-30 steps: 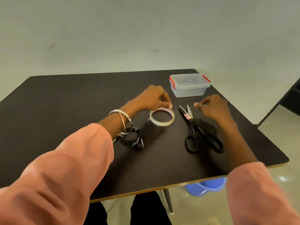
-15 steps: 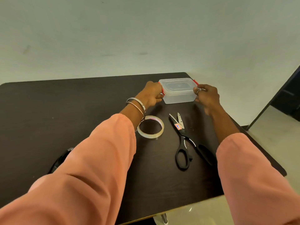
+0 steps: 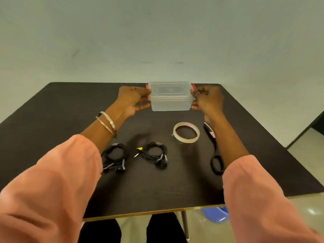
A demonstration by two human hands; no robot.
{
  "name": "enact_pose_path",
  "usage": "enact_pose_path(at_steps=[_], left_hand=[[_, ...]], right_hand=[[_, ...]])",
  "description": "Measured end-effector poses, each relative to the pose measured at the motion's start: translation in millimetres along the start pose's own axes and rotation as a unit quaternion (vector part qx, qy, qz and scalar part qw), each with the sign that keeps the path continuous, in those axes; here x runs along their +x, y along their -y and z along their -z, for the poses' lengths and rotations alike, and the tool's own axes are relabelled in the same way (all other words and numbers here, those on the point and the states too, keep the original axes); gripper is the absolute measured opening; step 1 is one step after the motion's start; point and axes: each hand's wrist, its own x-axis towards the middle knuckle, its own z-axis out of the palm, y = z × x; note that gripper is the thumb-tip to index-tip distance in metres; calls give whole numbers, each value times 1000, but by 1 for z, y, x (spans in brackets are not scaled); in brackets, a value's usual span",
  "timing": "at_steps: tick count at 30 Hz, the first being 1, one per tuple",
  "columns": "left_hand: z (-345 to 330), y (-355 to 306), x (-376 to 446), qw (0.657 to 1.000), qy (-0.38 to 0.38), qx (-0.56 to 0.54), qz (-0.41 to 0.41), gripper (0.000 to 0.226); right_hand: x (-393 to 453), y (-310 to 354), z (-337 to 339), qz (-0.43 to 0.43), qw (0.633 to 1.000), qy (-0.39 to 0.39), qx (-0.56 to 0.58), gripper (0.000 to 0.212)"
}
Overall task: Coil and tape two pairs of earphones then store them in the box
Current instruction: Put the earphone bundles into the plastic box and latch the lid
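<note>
The clear plastic box (image 3: 170, 100) sits at the far edge of the dark table (image 3: 52, 109), lid on, with its long side running left to right across the view. Both hands are on it — the left hand (image 3: 131, 100) grips the left end, fingers curled round the edge by the red clip, and the right hand (image 3: 207, 99) grips the right end the same way.

Closer in, the two coiled black earphones lie side by side: the left pair (image 3: 115, 157) right next to the left forearm, the right pair (image 3: 156, 154) near the middle. The tape roll (image 3: 186, 132) lies flat just right of them, and the black scissors (image 3: 214, 151) are half hidden under the right forearm, blades pointing away toward the box.
</note>
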Motion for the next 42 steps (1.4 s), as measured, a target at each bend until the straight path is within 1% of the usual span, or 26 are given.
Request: enact_pose_path(at_steps=[1,4,5,6,9,12,14,16,18,20,22,24,26,27,28,29,30,31,32,33,34,35,37,40,42], left_hand=[[19,0,-5,1000,-15,-13,0,8],[65,6,-18,998,-53,-28,4,10],[77,10,-22,998,-63,-30,7,10],[88,14,-26,997,-72,-31,11,10],[107,28,-34,995,-98,-34,13,10],[117,41,-37,991,-124,-43,11,7],[120,45,-37,990,-132,-51,14,5],[122,49,-36,987,-149,-55,27,4],[124,54,-36,983,-165,-67,45,6],[128,57,-34,983,-167,-63,44,11],[135,61,-29,987,-158,4,24,20],[145,63,-25,987,-143,75,-11,34],[154,64,-23,983,-109,130,-65,40],[157,64,-24,980,-78,159,-95,43],[159,64,-26,975,-38,184,-120,48],[160,65,-27,969,2,205,-136,57],[160,64,-27,963,37,225,-144,69],[160,64,-27,957,63,246,-143,84],[159,63,-25,950,86,265,-140,101],[157,62,-24,943,108,286,-134,115],[154,61,-23,936,129,303,-127,125],[151,61,-23,932,145,310,-120,129],[149,62,-22,935,144,303,-114,130],[148,63,-22,940,101,304,-116,125],[150,63,-21,943,94,301,-108,128]], right_hand=[[-9,3,-12,-2,1000,11,3,8],[-29,3,-46,-27,998,64,8,31],[-36,2,-55,-34,996,78,1,35],[-42,1,-65,-37,995,89,-10,34],[-54,-6,-84,-37,993,106,-31,16],[-60,-12,-94,-34,992,115,-27,10],[-62,-17,-95,-23,993,112,-30,10],[-60,-22,-96,-13,994,107,-34,14],[-59,-26,-97,-6,994,108,-31,17],[-59,-30,-99,-5,993,113,-31,16],[-59,-33,-100,-10,992,113,-46,18],[-57,-35,-103,-5,989,114,-96,20],[-54,-38,-103,47,975,99,-196,25],[-53,-38,-102,83,966,79,-230,29],[-51,-37,-100,118,963,65,-232,30],[-50,-33,-97,145,965,71,-208,28],[-49,-30,-94,157,966,103,-177,32],[-46,-26,-92,165,960,158,-162,45],[-43,-24,-91,178,942,222,-179,59],[-41,-22,-92,193,916,278,-214,71],[-39,-21,-94,210,889,324,-246,78],[-38,-21,-97,225,867,356,-266,80],[-37,-22,-105,242,850,379,-275,76],[-37,-23,-108,259,842,374,-290,69],[-39,-21,-107,287,837,362,-293,62]])
